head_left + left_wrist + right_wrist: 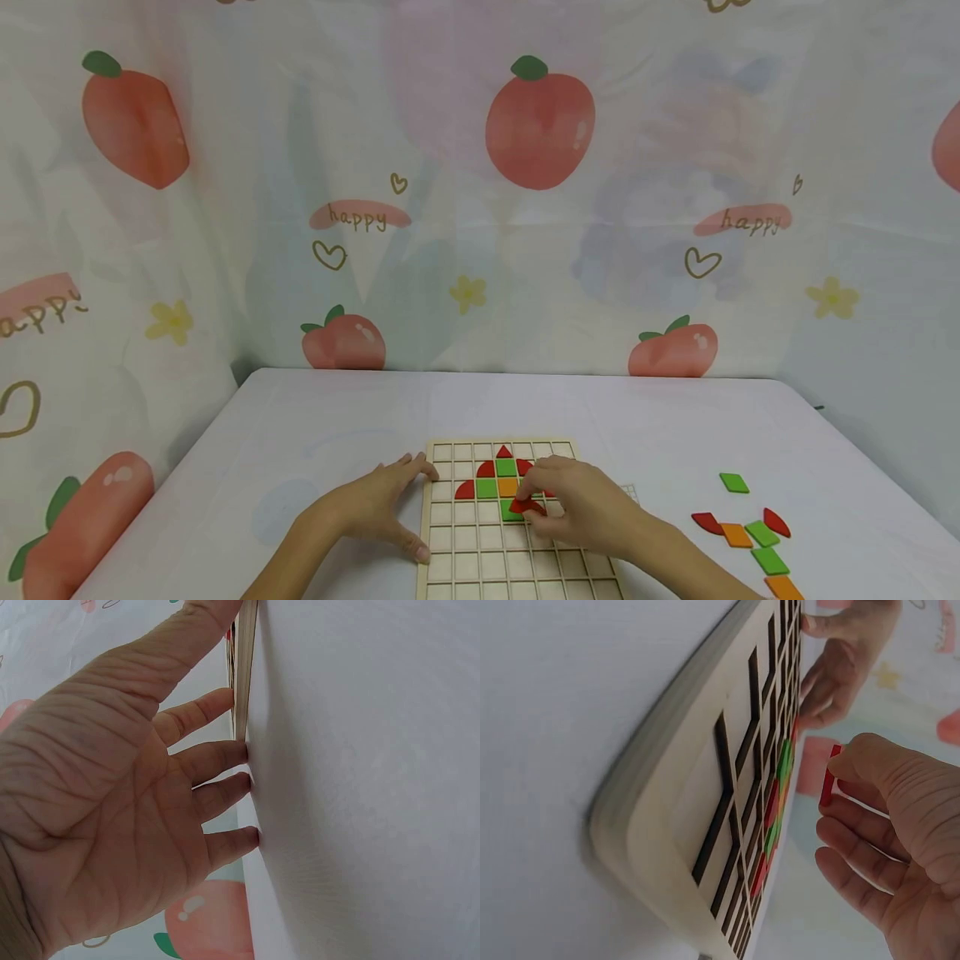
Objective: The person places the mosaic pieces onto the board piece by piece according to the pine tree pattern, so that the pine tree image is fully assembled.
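A wooden grid board (462, 567) lies on the table. My left hand (378, 504) rests at its left edge, fingers spread, with thumb and fingertips against the side. My right hand (581, 504) pinches a red tile with a curved edge (829, 780) between thumb and fingers, close over the board's middle. In the grid sit a red triangle tile (504, 452), green square tiles (487, 488), an orange square tile (507, 487) and red curved tiles (465, 490). The right hand hides part of the grid's right side.
Loose tiles lie on the table to the right: green ones (734, 482), red curved ones (707, 523) and orange ones (737, 536). A small gridded corner (630, 493) shows behind the right hand. A fruit-printed cloth (465, 208) hangs behind the table.
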`<act>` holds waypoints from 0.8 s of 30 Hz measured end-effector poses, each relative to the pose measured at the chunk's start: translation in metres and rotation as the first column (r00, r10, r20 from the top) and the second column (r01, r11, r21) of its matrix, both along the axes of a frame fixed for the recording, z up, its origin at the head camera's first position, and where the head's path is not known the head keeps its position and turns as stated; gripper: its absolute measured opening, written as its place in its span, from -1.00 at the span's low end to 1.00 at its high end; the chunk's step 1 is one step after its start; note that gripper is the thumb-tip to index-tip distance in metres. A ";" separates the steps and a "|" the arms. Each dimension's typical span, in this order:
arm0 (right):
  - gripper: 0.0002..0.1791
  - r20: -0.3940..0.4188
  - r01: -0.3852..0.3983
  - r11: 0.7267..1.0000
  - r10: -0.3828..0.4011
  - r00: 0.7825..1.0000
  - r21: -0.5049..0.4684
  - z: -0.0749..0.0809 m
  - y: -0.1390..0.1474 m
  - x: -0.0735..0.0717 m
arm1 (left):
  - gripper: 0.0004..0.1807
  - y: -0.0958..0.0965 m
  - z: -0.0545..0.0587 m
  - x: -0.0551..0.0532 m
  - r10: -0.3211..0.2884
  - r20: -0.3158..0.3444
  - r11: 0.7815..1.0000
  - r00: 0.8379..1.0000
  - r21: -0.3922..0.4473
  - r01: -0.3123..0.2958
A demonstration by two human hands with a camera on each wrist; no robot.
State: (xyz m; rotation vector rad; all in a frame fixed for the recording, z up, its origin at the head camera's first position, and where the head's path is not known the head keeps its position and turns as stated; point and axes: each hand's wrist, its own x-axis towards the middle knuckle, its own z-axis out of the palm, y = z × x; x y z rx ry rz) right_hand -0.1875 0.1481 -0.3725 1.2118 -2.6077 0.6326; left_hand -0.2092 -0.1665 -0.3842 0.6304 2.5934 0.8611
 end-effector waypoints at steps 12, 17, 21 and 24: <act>-0.89 0.086 -0.022 0.993 0.012 0.996 0.116 -0.002 -0.029 -0.007 | -0.08 0.000 0.000 0.000 0.013 0.006 1.000 1.000 -0.019 -0.013; -0.93 0.072 -0.015 0.988 0.004 0.997 0.156 -0.004 -0.035 -0.009 | -0.09 0.000 0.000 0.000 0.010 0.011 1.000 1.000 -0.001 -0.010; -0.95 0.031 -0.029 0.987 0.024 0.999 0.160 -0.006 -0.036 -0.010 | -0.08 0.000 0.000 0.000 0.016 0.013 1.000 1.000 -0.008 -0.015; -0.96 0.025 -0.041 0.987 0.038 0.999 0.156 -0.006 -0.035 -0.011 | -0.08 0.000 -0.001 -0.001 0.018 0.013 1.000 1.000 -0.020 -0.018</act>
